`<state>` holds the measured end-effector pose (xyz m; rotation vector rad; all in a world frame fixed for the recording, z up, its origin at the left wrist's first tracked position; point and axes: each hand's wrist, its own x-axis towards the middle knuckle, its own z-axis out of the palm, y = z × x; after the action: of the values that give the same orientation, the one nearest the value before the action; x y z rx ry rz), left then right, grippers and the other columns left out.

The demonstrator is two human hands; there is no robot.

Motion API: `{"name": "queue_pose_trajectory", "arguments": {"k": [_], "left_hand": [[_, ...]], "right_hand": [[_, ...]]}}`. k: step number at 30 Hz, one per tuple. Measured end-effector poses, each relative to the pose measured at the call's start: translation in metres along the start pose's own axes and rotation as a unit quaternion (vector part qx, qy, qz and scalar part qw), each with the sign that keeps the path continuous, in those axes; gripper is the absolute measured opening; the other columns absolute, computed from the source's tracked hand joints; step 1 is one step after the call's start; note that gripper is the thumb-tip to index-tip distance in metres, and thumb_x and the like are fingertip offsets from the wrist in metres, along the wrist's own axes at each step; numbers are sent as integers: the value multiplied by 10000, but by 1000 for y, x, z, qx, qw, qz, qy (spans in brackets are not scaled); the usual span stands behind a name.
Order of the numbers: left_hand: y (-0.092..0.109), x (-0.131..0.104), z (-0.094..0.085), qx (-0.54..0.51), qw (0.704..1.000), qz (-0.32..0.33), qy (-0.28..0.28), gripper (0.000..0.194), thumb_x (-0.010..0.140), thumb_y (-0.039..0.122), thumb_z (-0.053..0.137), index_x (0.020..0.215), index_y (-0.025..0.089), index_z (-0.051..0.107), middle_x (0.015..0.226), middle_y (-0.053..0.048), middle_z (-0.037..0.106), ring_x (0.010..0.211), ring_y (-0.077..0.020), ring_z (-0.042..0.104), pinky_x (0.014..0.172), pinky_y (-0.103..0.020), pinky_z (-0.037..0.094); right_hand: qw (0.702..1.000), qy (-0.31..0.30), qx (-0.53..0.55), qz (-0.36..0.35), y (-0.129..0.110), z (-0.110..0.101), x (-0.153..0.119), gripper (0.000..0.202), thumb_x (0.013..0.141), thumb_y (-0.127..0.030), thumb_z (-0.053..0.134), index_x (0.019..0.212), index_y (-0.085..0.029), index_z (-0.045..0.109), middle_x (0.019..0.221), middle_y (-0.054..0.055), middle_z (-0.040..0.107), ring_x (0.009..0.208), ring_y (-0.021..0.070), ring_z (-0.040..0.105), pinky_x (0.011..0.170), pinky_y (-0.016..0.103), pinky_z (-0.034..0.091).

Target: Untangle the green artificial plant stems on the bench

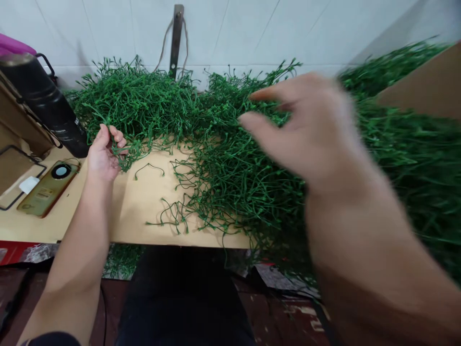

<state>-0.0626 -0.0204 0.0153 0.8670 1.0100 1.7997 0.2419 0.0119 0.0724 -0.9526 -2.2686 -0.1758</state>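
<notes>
My left hand (104, 151) is closed on a small bunch of green plastic stems (126, 158), pinched between thumb and fingers at the left of the tabletop. My right hand (298, 125), blurred by motion, hovers above the large pile of green stems (252, 178). Its thumb and forefinger are apart, and nothing shows between them; the other fingers are mostly hidden. Along the wall lies another heap of the same stems (137, 98). One loose stem (149, 168) rests on the tan tabletop (144, 202) between the hands.
At the left a black bottle (46, 103) leans over a phone (50, 190) lying flat. A metal strip (176, 41) with string stands against the white wall (237, 33). Brown cardboard (425, 86) juts in at the right, over more greenery. The table's front edge runs above my legs.
</notes>
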Motion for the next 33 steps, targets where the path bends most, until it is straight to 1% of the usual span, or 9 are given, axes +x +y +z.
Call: {"name": "queue_pose_trajectory", "arguments": {"k": [5, 7, 10, 13, 16, 20, 23, 28, 33], "left_hand": [[-8, -6, -1, 28, 1000, 6, -6, 315, 829, 451, 522, 671, 185, 464, 691, 2, 535, 595, -75, 520, 546, -192, 440], [-11, -5, -1, 24, 1000, 13, -9, 297, 827, 434, 534, 677, 182, 484, 711, 1, 559, 617, -76, 538, 582, -194, 463], [-14, -2, -2, 34, 999, 28, -11, 284, 817, 434, 552, 686, 185, 510, 697, 4, 570, 611, -79, 546, 568, -189, 468], [-16, 2, -1, 64, 998, 25, -7, 284, 796, 445, 578, 684, 187, 536, 633, 9, 550, 534, -79, 510, 475, -182, 427], [-19, 2, -1, 101, 994, 37, -15, 272, 777, 432, 608, 678, 184, 559, 589, 17, 521, 498, -69, 476, 438, -172, 385], [-23, 1, -1, 181, 980, 77, -31, 277, 773, 444, 607, 708, 176, 585, 611, 16, 519, 575, -81, 510, 521, -185, 414], [-26, -1, 0, 248, 962, 105, -52, 281, 736, 448, 638, 772, 171, 605, 724, 0, 554, 696, -105, 535, 632, -216, 439], [-33, -6, 5, 356, 917, 123, -133, 298, 635, 352, 715, 851, 171, 616, 906, -28, 528, 853, -147, 514, 739, -254, 432], [-35, -7, 7, 420, 892, 85, -143, 178, 776, 311, 531, 824, 161, 613, 719, -9, 548, 692, -139, 484, 666, -253, 382]], "right_hand": [[982, -81, 157, -64, -89, 94, 28, 387, 785, -317, 601, 1101, -98, 562, 1141, 149, 522, 1118, 260, 468, 960, 447, 390], [971, -115, 203, -45, -108, 119, 38, 462, 778, -331, 612, 1154, -78, 519, 1136, 159, 505, 1110, 250, 464, 943, 415, 399], [957, -172, 233, 23, -115, 140, 49, 500, 773, -340, 618, 1165, -54, 495, 1086, 151, 501, 1042, 220, 479, 897, 351, 407], [948, -190, 255, 26, -109, 146, 52, 309, 809, -287, 569, 1053, -101, 542, 970, 85, 518, 899, 157, 488, 827, 288, 393], [952, -175, 251, 13, -102, 142, 50, 104, 832, -238, 523, 817, -135, 538, 766, 17, 467, 731, 110, 428, 716, 249, 344], [946, -168, 276, 39, -94, 132, 46, 316, 839, -238, 524, 591, -169, 339, 627, -32, 333, 615, 73, 305, 611, 239, 251], [922, -156, 342, 96, -89, 127, 46, 393, 866, -266, 497, 569, -186, 251, 573, -55, 247, 567, 60, 243, 568, 242, 214], [896, -122, 393, 167, -83, 125, 45, 364, 871, -330, 486, 586, -182, 314, 557, -61, 289, 562, 58, 264, 556, 239, 225], [891, -122, 398, 183, -77, 127, 43, 277, 877, -283, 460, 635, -169, 389, 584, -55, 331, 573, 61, 291, 564, 234, 239]]}}
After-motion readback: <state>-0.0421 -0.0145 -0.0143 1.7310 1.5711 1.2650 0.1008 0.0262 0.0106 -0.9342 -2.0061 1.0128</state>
